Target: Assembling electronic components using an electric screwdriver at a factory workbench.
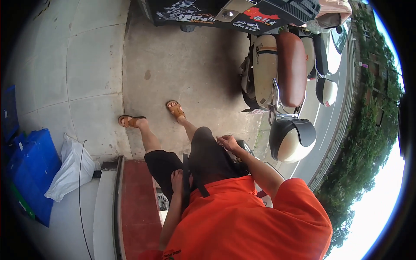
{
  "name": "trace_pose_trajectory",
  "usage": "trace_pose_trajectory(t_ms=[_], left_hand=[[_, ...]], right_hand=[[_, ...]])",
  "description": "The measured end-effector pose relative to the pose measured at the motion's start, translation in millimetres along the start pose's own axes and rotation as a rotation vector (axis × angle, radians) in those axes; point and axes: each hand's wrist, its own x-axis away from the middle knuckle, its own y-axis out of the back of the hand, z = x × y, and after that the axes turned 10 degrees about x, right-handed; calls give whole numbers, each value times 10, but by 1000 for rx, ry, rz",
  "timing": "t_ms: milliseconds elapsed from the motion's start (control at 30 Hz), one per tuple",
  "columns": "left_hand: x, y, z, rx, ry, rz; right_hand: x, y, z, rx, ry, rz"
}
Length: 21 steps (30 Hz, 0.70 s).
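At lower centre, matte black fabric shorts (206, 151): probably light, soft, non-slip, easiest gripped at a hem. Left hand (177, 181) lies against them; right hand (228, 143), loosely curled, at their right edge; can't tell if either pinches cloth. Room forward over grey concrete pavement (186, 65), bounded right by cream, brown-seated scooter (265, 71).

Smooth, glossy panels are seen on the scooter (265, 71), whose seat (291, 69) is covered in sleek, leather-like material and whose rail (275, 97) is made of shiny metal. Left of the scooter, matt concrete (186, 65) is laid and matt cloth shorts (207, 156) are worn; farther left, a crinkled, plastic-looking sack (71, 169) is seen.
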Motion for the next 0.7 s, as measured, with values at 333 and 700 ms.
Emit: trace_pose_trajectory(t_ms=[333,700], left_hand=[[-193,1702,806,-37,1,123],[-553,4101,1576,207,160,-298]], right_hand=[[299,-922,2248,184,112,-41],[255,-1735,5158,143,322,-13]])
